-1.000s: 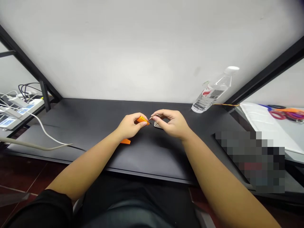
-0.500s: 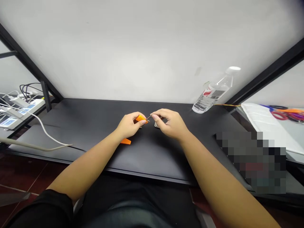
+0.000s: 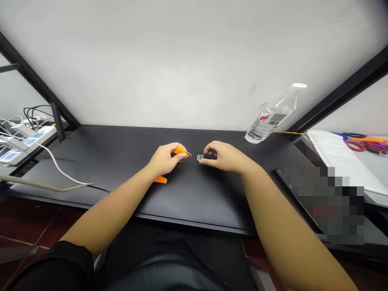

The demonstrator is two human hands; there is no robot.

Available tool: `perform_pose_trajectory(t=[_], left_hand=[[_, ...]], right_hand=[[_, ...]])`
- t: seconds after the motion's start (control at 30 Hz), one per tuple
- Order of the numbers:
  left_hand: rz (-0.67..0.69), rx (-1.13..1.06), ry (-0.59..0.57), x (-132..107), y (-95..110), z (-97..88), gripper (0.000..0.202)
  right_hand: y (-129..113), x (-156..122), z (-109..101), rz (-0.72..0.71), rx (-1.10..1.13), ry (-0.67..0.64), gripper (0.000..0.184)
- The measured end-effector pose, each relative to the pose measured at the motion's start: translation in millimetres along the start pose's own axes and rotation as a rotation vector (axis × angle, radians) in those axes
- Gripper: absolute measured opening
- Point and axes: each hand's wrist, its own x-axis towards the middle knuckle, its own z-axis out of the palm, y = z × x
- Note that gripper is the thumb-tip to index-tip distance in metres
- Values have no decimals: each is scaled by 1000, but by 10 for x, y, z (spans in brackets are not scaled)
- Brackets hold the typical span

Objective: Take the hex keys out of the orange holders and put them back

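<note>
My left hand (image 3: 165, 159) pinches an orange plastic holder (image 3: 179, 150), from whose right end thin metal tips stick out. The fingers cover most of the holder. Just right of it, a row of bent metal hex keys (image 3: 200, 157) lies on the black table. Over their right part, my right hand (image 3: 222, 157) is curled, thumb at the near side and index finger at the far side. The keys' long shanks are hidden or too dark to make out. Another flat orange piece (image 3: 160, 179) lies partly under my left wrist.
A clear water bottle (image 3: 269, 119) stands toward the back right of the black table (image 3: 194, 202). At the right edge lies a dark flat device (image 3: 298, 198), partly pixelated, beside a white pad (image 3: 339, 157) and coloured cables. White power strips (image 3: 30, 143) and a hanging cable (image 3: 60, 169) are at left.
My right hand has drawn back from the orange holder, where it held a thin metal rod, and lowered to the row of hex keys. The left hand keeps its place with the holder.
</note>
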Motion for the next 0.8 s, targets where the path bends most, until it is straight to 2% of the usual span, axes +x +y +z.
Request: perform_pose_trajectory(t=[0.07, 0.17, 0.3, 0.43, 0.5, 0.7, 0.8], left_hand=[[1, 9, -7, -1, 5, -4, 19], [16, 14, -18, -13, 29, -7, 19], [28, 20, -24, -32, 65, -10, 19], [19, 30, -34, -37, 90, -14, 17], [14, 21, -32, -36, 91, -15, 18], [20, -60, -30, -24, 58, -4, 21], [33, -72, -44, -22, 52, 2, 20]], right_hand=[[126, 13, -16, 94, -6, -68, 45], [205, 25, -9, 149, 26, -180, 39], [178, 29, 3, 148, 53, -215, 32], [124, 12, -13, 84, 62, -212, 28], [78, 0, -23, 22, 81, -134, 26], [-191, -53, 9, -184, 361, 264, 24], [-329, -86, 51, -229, 442, 348, 24]])
